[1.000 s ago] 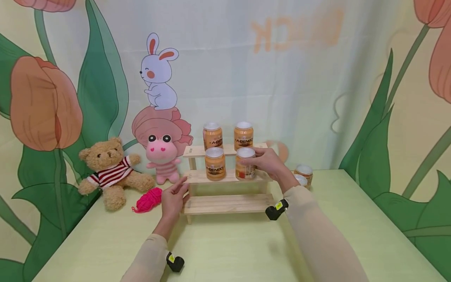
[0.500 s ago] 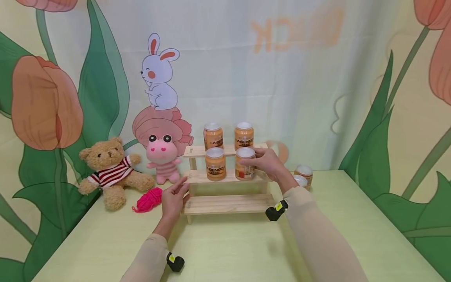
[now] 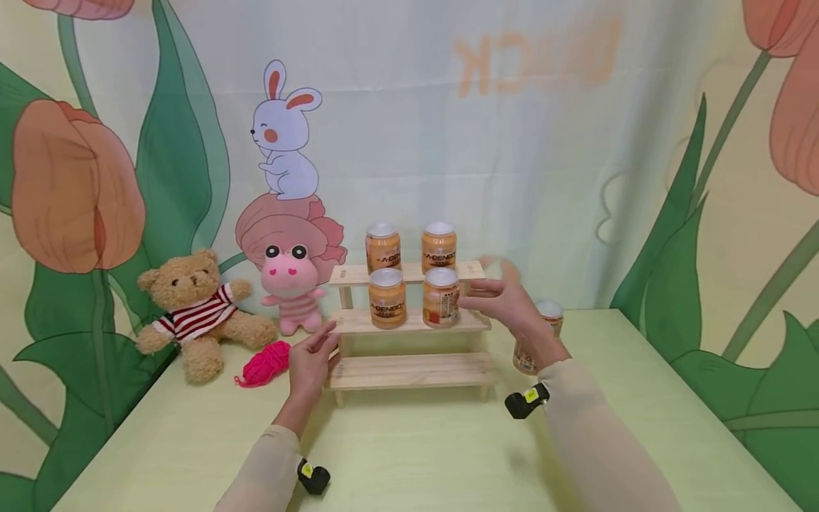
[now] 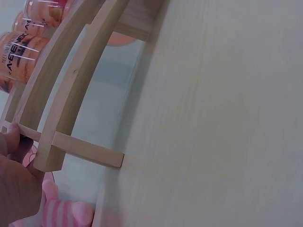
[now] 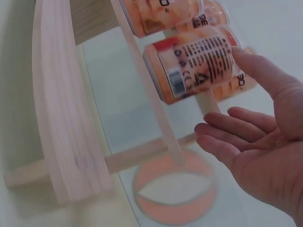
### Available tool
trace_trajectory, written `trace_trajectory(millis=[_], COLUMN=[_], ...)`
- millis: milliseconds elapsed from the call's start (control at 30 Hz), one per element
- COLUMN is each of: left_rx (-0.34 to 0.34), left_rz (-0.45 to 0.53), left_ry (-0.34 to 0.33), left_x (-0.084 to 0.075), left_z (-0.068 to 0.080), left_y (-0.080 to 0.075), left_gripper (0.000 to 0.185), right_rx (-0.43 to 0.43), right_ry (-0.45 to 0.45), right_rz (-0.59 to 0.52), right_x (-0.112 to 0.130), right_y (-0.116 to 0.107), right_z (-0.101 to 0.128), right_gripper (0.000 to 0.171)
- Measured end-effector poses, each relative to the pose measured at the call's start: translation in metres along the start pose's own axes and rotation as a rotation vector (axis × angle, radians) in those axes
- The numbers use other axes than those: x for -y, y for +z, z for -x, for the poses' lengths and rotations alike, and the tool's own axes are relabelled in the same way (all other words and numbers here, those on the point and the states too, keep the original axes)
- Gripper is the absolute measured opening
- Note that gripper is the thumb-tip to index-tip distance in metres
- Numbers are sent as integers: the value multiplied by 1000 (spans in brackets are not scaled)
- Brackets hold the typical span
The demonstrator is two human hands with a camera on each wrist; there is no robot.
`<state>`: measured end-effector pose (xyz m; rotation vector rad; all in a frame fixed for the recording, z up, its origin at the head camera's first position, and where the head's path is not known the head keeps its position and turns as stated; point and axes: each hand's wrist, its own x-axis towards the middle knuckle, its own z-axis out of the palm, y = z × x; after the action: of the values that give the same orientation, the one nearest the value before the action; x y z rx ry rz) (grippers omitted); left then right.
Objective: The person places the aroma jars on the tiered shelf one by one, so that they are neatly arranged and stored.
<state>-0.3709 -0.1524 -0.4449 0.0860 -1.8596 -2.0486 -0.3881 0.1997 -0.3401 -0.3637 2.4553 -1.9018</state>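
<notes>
A three-step wooden display rack [image 3: 409, 373] stands on the table. My left hand [image 3: 311, 364] holds its left side; in the left wrist view the thumb and fingers [image 4: 13, 135] pinch the side bar. Two orange cans with pale lids stand on the top step: a left can [image 3: 383, 249] and a right can [image 3: 439, 249]. The middle step bears a front-left can [image 3: 387, 300] and a front-right can [image 3: 441, 302], whose printed back label faces out. Just right of that can is my right hand [image 3: 512, 307]. Its fingers are spread and relaxed around nothing in the right wrist view.
More cans [image 3: 525, 358] stand on the table right of the rack, partly behind my right forearm. To the left sit a teddy bear [image 3: 192, 306], a pink plush toy [image 3: 293, 284] and a bundle of pink yarn [image 3: 264, 364]. A printed curtain [image 3: 409, 142] hangs behind.
My right hand has let go of the front-right can and drawn back to the right. That can stays on the middle step. The left hand keeps its hold on the rack.
</notes>
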Motion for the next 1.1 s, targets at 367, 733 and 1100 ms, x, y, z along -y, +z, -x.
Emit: trace_trajectory(millis=[367, 733, 1100], left_rx=[-4, -1, 12], left_rz=[4, 24, 34], left_ry=[8, 4, 3], left_x=[0, 2, -2], left_z=[0, 2, 2], left_y=[1, -1, 1], left_gripper=[33, 33, 33], right_rx=[-80, -198, -265], right_ry=[83, 66, 113], right_rz=[106, 135, 138], right_x=[-33, -58, -84], right_y=[-47, -84, -91], right_z=[34, 58, 59], right_gripper=[76, 76, 74])
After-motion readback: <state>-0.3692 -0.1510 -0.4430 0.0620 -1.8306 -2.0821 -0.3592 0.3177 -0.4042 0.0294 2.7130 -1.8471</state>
